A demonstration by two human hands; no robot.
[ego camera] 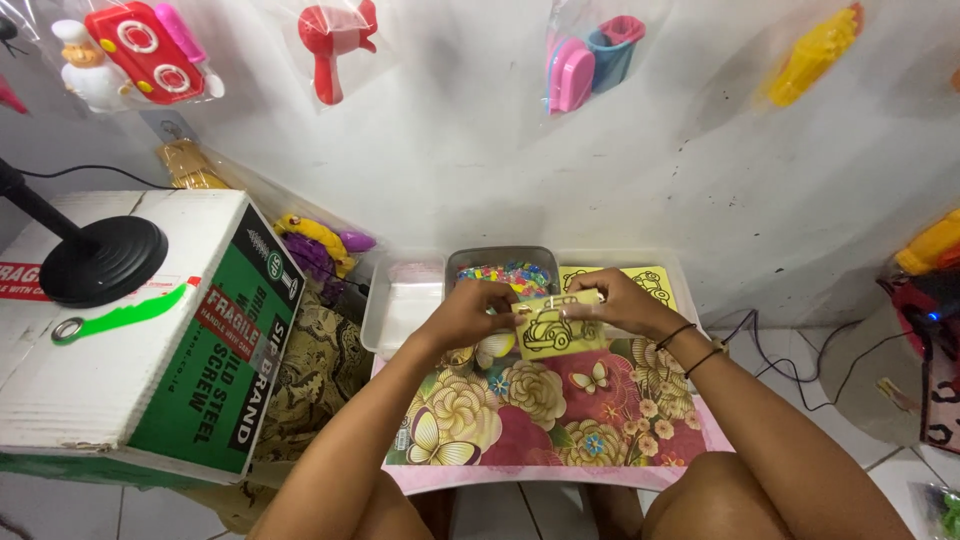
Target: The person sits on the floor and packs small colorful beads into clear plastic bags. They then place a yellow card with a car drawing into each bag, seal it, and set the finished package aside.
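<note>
A small yellow card [553,331] with a black outline drawing of a car is held over a low table covered in a floral, butterfly-patterned cloth [560,420]. My left hand [472,309] pinches the card's upper left edge. My right hand [612,300] grips its upper right edge; two thin dark bands sit on that wrist. Just behind the hands stands a grey tray [470,258] with many small colourful pieces in it. More yellow cards [650,281] lie in a clear container to the right of it.
A clear plastic tray [400,300] sits left of the grey one. A large white and green cardboard box [150,340] bearing a black lamp base [100,262] stands at the left. Bagged toys [590,60] hang on the wall. Cables [800,370] run over the tiled floor at the right.
</note>
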